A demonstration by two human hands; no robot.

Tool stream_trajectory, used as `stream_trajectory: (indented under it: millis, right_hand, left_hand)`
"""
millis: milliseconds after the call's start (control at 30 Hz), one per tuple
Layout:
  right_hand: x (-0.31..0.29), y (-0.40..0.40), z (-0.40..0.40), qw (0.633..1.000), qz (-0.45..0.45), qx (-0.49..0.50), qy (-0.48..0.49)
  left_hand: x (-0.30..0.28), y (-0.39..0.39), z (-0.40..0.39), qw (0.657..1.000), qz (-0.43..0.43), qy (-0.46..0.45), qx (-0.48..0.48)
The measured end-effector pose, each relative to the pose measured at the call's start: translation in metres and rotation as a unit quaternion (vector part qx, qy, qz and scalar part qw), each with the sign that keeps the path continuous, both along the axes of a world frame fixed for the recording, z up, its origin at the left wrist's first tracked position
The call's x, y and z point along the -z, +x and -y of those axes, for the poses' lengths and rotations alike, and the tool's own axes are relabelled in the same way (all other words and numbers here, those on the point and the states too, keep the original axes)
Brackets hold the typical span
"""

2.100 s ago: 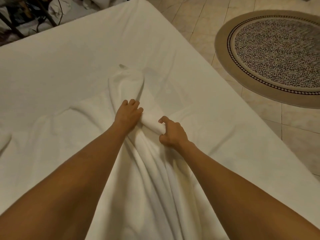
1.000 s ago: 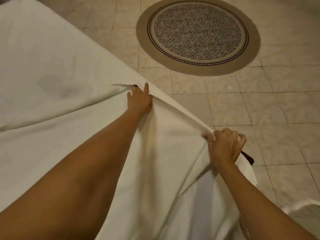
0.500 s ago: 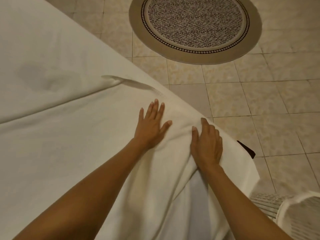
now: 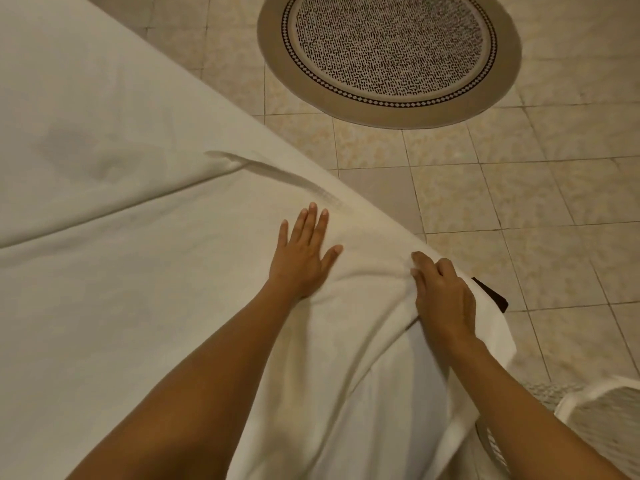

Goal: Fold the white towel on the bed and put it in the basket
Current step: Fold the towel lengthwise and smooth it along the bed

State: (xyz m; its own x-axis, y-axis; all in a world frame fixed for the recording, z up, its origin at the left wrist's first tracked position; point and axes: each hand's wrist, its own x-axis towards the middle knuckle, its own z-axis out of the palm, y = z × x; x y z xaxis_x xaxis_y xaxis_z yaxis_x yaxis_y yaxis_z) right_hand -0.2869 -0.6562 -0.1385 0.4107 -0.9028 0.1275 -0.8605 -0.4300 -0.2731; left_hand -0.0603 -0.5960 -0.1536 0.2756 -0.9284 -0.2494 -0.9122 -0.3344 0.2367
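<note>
The left hand (image 4: 300, 256) is lying flat, fingers spread, pressing on the white towel (image 4: 194, 271) near the bed's (image 4: 86, 109) right edge. The right hand (image 4: 441, 294) is curling its fingers, bunching towel fabric at that edge. The basket (image 4: 602, 420) is standing on the floor below the bed's corner.

basket (image 4: 602, 415): cut off at right edge | rug (image 4: 389, 57): top cropped

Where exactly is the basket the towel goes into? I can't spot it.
Start at the round patterned rug on the tiled floor, then follow the edge of the bed down to the picture's bottom right corner. The white laundry basket stands there on the floor, partly cut off. Its slotted plastic wall sets it apart from the soft white towel beside it.
</note>
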Motion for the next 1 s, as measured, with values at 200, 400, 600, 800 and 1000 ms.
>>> stream_trajectory:
  millis: [200,400,600,800,1000]
  right_hand:
    - [-0.003,-0.010,0.020,1.000,0.006,0.017,0.013]
    - [-0.003,-0.002,0.023,0.997,-0.066,0.016,-0.022]
    - [0.006,0.045,-0.017,0.992,-0.088,-0.065,0.057]
    - [0.028,0.045,-0.019,0.988,-0.071,-0.063,0.123]
    - [0.021,0.050,-0.017,0.986,-0.086,-0.047,0.134]
  left_hand:
    - [-0.003,0.008,-0.006,0.999,-0.003,0.005,0.033]
    - [-0.006,0.018,-0.013,0.998,0.008,0.002,0.059]
    - [-0.009,0.018,-0.011,0.998,0.004,0.004,0.056]
    - [-0.013,0.046,-0.021,0.999,0.020,0.007,0.045]
    - [-0.020,0.090,-0.044,0.999,0.039,0.015,0.013]
